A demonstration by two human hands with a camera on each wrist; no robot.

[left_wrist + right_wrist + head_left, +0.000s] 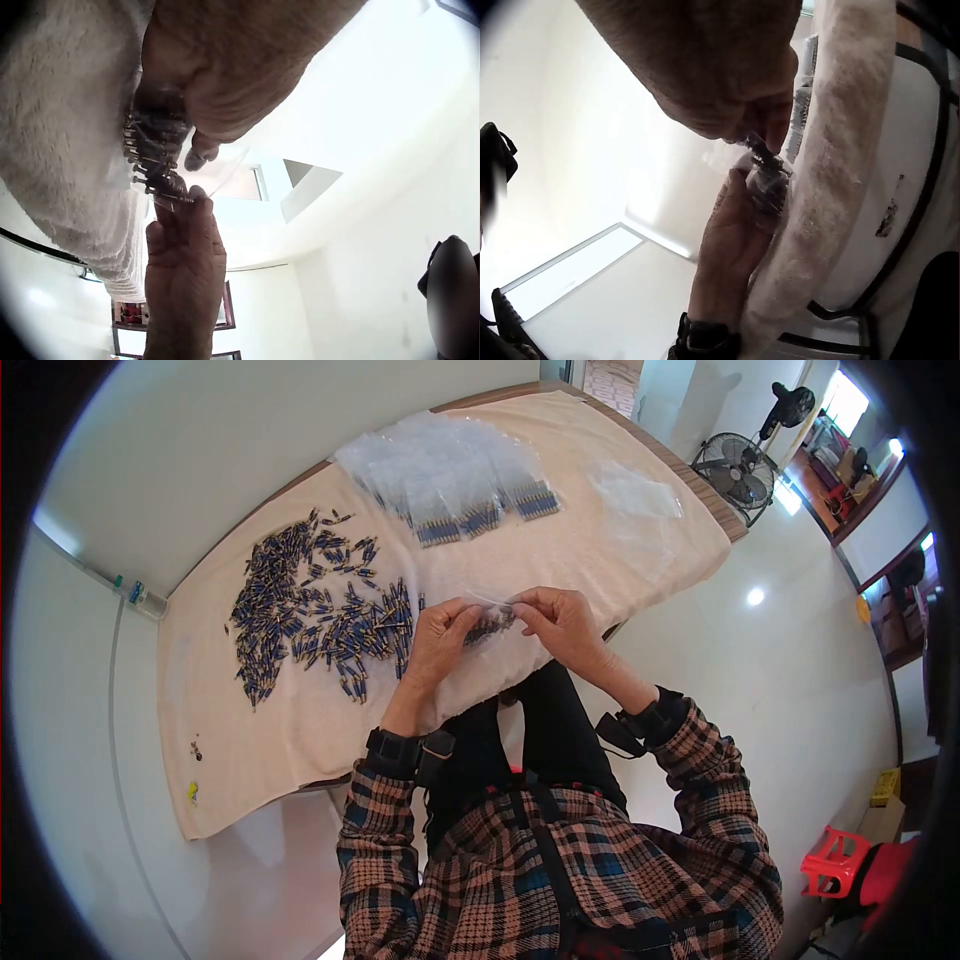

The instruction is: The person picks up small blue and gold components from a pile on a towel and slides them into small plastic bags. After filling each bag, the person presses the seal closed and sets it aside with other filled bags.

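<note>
Near the table's front edge, both hands pinch a clear plastic bag (489, 622) with small dark metal-tipped parts inside. The left hand (437, 643) grips its left side and the right hand (568, 628) its upper right, thumbs against fingers. In the left wrist view the parts (154, 161) lie in a row between the left hand (225, 67) and the right hand (184, 270). The right wrist view has the bag (769, 184) between the right hand (712, 67) and the left hand (731, 240); some fingertips are hidden.
Loose blue parts with brass ends (270, 600) are heaped on the cloth (290, 745) at left. Filled clear bags (430, 475) overlap at the back, with clear bags (640, 495) to their right. A small yellow-green item (192, 792) lies at the front left; a fan (738, 470) stands beyond.
</note>
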